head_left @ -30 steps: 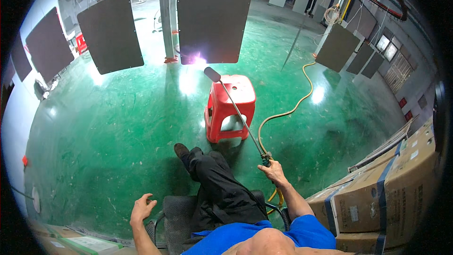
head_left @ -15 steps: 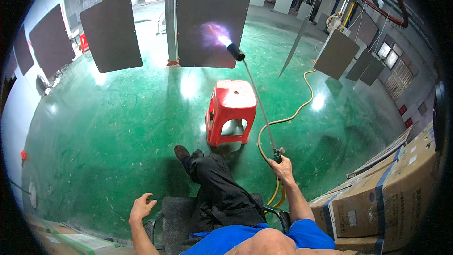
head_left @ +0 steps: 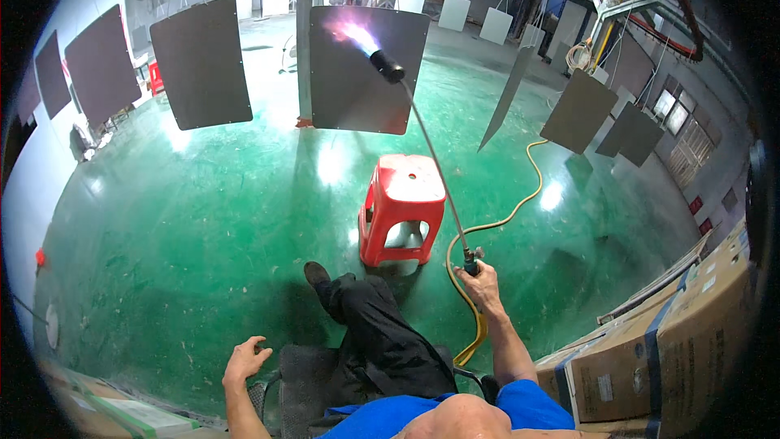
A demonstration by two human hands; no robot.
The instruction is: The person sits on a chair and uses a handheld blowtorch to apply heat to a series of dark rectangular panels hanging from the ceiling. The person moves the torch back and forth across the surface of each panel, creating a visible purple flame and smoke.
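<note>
My right hand (head_left: 481, 286) is closed round the handle of a long gas torch (head_left: 426, 135). The torch's thin metal tube slants up and away to a black burner head. A purple and white flame (head_left: 357, 35) streams from that head toward the upper part of a dark grey hanging panel (head_left: 361, 85); whether it touches the surface I cannot tell. From the handle end a yellow hose (head_left: 452, 272) runs down and off across the floor. My left hand (head_left: 246, 359) holds nothing beside the chair, its thumb and fingers apart.
A red plastic stool (head_left: 404, 211) stands ahead, left of the torch tube. More dark panels (head_left: 203, 65) hang in a row, left and right. A metal post (head_left: 305, 41) rises beside the heated panel. Cardboard boxes (head_left: 609, 374) are stacked at my right. I sit on a dark chair (head_left: 305, 382).
The burner head and flame have shifted left across the panel, toward its upper left. My right hand has moved slightly left with the torch. The whole view has tilted up a little.
</note>
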